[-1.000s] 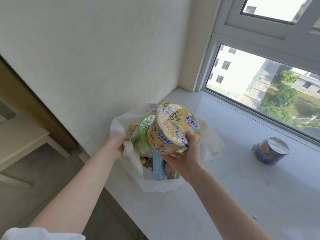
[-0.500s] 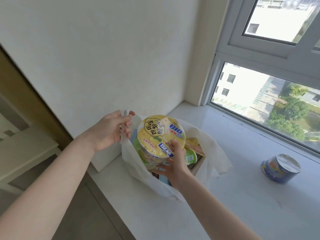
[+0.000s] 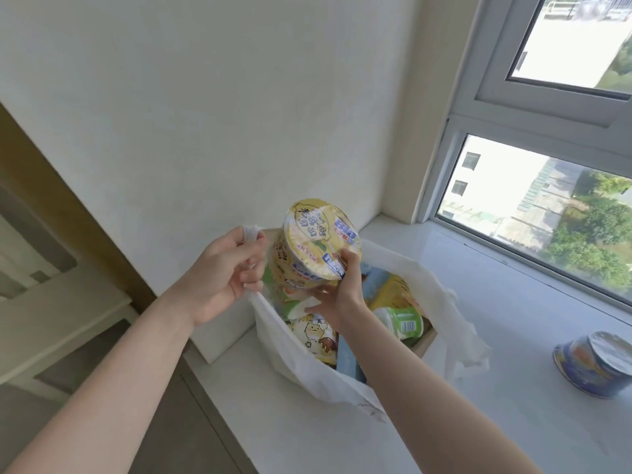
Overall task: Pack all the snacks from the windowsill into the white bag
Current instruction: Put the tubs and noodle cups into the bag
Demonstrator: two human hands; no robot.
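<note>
The white bag mouth is crowded — the yellow noodle bowl blocks its ten-o'clock side; bare windowsill lies open toward four o'clock — short of the blue bowl.

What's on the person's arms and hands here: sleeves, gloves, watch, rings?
Nothing worn that shows. Both forearms are bare from the frame edge to the wrist, with no sleeve in the current view. The left hand and right hand are bare: no gloves, watch, bracelet or visible ring. No markings or tags.
</note>
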